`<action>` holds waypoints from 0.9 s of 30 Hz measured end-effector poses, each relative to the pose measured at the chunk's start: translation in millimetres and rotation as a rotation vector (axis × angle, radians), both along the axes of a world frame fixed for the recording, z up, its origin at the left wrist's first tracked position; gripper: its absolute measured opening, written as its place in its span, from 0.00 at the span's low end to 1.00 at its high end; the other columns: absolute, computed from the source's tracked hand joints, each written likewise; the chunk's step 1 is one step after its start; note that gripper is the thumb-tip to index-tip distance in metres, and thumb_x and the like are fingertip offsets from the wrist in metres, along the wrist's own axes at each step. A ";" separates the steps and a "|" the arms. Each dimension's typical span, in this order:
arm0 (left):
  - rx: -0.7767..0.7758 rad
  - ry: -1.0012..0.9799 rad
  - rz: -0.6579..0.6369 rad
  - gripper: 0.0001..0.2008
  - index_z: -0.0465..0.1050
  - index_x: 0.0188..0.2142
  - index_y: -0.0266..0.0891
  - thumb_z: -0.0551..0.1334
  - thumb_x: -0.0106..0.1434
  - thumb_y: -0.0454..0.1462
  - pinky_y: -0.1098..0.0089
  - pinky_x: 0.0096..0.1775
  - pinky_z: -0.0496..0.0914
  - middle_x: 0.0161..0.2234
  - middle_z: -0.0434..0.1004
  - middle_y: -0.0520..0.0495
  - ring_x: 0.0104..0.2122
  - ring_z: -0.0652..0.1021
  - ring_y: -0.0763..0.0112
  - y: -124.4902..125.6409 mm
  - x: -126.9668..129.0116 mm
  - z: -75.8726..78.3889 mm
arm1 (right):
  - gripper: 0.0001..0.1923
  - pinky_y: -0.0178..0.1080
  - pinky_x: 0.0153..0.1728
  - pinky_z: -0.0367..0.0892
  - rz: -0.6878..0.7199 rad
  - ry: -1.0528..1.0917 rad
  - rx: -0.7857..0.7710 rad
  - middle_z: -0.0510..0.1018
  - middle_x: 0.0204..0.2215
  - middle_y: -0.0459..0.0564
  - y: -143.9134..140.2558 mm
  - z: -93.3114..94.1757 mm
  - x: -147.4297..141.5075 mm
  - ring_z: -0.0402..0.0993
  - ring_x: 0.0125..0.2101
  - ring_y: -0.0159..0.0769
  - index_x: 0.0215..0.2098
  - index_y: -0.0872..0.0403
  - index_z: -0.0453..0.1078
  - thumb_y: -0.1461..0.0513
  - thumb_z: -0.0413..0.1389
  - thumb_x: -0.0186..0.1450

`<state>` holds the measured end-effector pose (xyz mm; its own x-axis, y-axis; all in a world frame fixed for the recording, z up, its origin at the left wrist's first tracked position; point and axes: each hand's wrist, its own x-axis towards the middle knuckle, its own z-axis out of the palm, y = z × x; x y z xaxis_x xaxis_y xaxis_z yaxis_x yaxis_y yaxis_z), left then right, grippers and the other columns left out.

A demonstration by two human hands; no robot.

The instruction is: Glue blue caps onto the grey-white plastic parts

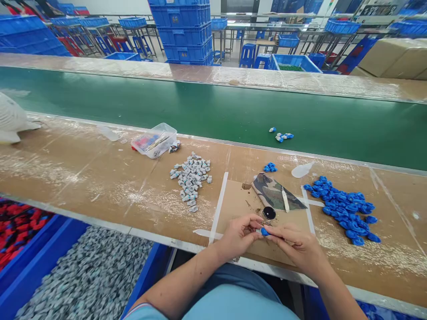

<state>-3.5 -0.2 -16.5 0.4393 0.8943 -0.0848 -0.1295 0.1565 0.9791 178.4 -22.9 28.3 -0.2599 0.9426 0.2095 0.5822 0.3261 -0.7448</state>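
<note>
- The left hand (238, 235) is nearly closed, thumb and fingertips pinched together at the left end of a small bright-blue moulded piece (264, 231); fingers partly hide the pale part there.
- The right hand (296, 242) grips the same piece from the right between thumb and fingertips, its other fingers curled loosely.
- That piece is held above the near part of a flat brown cardboard sheet (233, 200) edged with white tape (218, 209).
- Just beyond the fingers stands a small round pot with a glossy black top (269, 213), dark smears around it on the cardboard.
- Beyond the pot lies a green-and-brown camouflage cloth (270, 191), with a slim off-white pen-like tool (285, 199) resting on it.
- To the left is a loose heap of small pale-grey pieces (193, 178); to the right, a larger spread of bright-blue pieces (348, 209).
- A little cluster of blue pieces (270, 167) sits at the cloth's far side.
- Farther left is a clear plastic box (160, 140) with thin sticks inside.
- On the far side runs a green conveyor belt (213, 106), carrying a few blue-and-white pieces (283, 137).
- At near left, a deep blue plastic bin (43, 266) holds many grey pieces.
</note>
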 end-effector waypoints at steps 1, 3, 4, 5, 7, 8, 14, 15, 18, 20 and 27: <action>0.003 0.004 -0.015 0.16 0.72 0.42 0.39 0.66 0.52 0.35 0.69 0.40 0.71 0.33 0.78 0.47 0.36 0.78 0.68 0.3 -0.5 0.6 | 0.10 0.33 0.27 0.73 0.015 -0.003 -0.002 0.81 0.26 0.45 0.9 0.7 1.0 0.76 0.26 0.33 0.39 0.42 0.78 0.58 0.56 0.62; -0.019 -0.007 -0.033 0.16 0.72 0.42 0.39 0.67 0.51 0.36 0.71 0.39 0.71 0.32 0.77 0.48 0.34 0.78 0.69 0.5 -0.7 1.1 | 0.09 0.33 0.25 0.72 0.023 -0.012 -0.034 0.80 0.23 0.44 2.1 1.2 1.7 0.75 0.23 0.32 0.37 0.42 0.78 0.56 0.56 0.62; -0.036 -0.018 -0.036 0.16 0.72 0.41 0.39 0.67 0.51 0.36 0.71 0.38 0.71 0.31 0.77 0.49 0.33 0.77 0.70 0.4 -0.5 1.1 | 0.09 0.33 0.24 0.71 0.021 -0.017 -0.063 0.80 0.22 0.44 2.1 1.3 1.4 0.75 0.22 0.33 0.37 0.42 0.78 0.55 0.56 0.62; -0.055 -0.031 -0.037 0.16 0.72 0.40 0.39 0.68 0.51 0.37 0.71 0.38 0.71 0.30 0.76 0.49 0.33 0.77 0.70 0.1 -0.2 1.0 | 0.10 0.34 0.24 0.71 0.014 -0.018 -0.094 0.80 0.22 0.44 1.8 1.2 0.8 0.75 0.22 0.33 0.36 0.42 0.78 0.54 0.56 0.61; -0.099 -0.070 -0.033 0.16 0.72 0.39 0.38 0.69 0.50 0.37 0.72 0.37 0.71 0.29 0.76 0.49 0.32 0.77 0.71 -0.7 0.4 0.8 | 0.10 0.34 0.23 0.71 -0.010 -0.001 -0.147 0.80 0.23 0.44 0.1 0.5 -1.3 0.75 0.22 0.34 0.35 0.42 0.79 0.53 0.56 0.61; -0.124 -0.091 -0.029 0.16 0.72 0.39 0.38 0.69 0.50 0.38 0.72 0.37 0.71 0.29 0.75 0.49 0.31 0.77 0.71 -1.1 0.7 1.0 | 0.10 0.34 0.23 0.71 -0.028 0.017 -0.162 0.81 0.23 0.44 -1.2 -0.1 -2.5 0.76 0.22 0.34 0.35 0.41 0.79 0.53 0.56 0.60; -0.257 -0.147 0.003 0.18 0.72 0.38 0.37 0.71 0.47 0.38 0.71 0.37 0.71 0.29 0.75 0.49 0.30 0.76 0.72 -0.9 2.6 4.4 | 0.08 0.37 0.28 0.75 -0.136 0.118 -0.221 0.82 0.29 0.44 -9.1 -9.5 -7.8 0.79 0.28 0.39 0.34 0.42 0.78 0.56 0.58 0.57; -0.275 -0.146 0.004 0.19 0.72 0.38 0.37 0.71 0.46 0.38 0.71 0.37 0.71 0.28 0.75 0.49 0.30 0.76 0.72 -0.7 2.9 4.9 | 0.08 0.38 0.29 0.75 -0.148 0.127 -0.216 0.82 0.30 0.45 -10.0 -11.1 -8.5 0.79 0.29 0.39 0.34 0.42 0.79 0.56 0.58 0.57; -0.309 -0.121 -0.016 0.20 0.72 0.38 0.37 0.72 0.45 0.38 0.71 0.38 0.70 0.28 0.75 0.50 0.30 0.76 0.72 0.1 2.1 7.2 | 0.09 0.37 0.31 0.75 -0.157 0.143 -0.171 0.82 0.31 0.45 -12.2 -13.0 -9.1 0.79 0.30 0.38 0.36 0.43 0.78 0.58 0.59 0.58; -0.297 -0.084 -0.051 0.19 0.72 0.38 0.37 0.71 0.46 0.39 0.71 0.38 0.70 0.28 0.76 0.50 0.30 0.76 0.72 3.8 -0.7 10.3 | 0.11 0.36 0.31 0.74 -0.134 0.114 -0.140 0.82 0.31 0.46 -12.9 -13.0 -4.0 0.77 0.28 0.36 0.40 0.45 0.77 0.58 0.59 0.58; 0.113 0.231 0.195 0.14 0.71 0.39 0.38 0.65 0.53 0.40 0.66 0.41 0.71 0.33 0.78 0.47 0.35 0.77 0.68 72.7 -17.9 18.7 | 0.14 0.46 0.43 0.68 -0.742 -0.222 0.236 0.80 0.36 0.52 -3.1 -23.6 97.1 0.74 0.37 0.42 0.37 0.50 0.76 0.52 0.54 0.62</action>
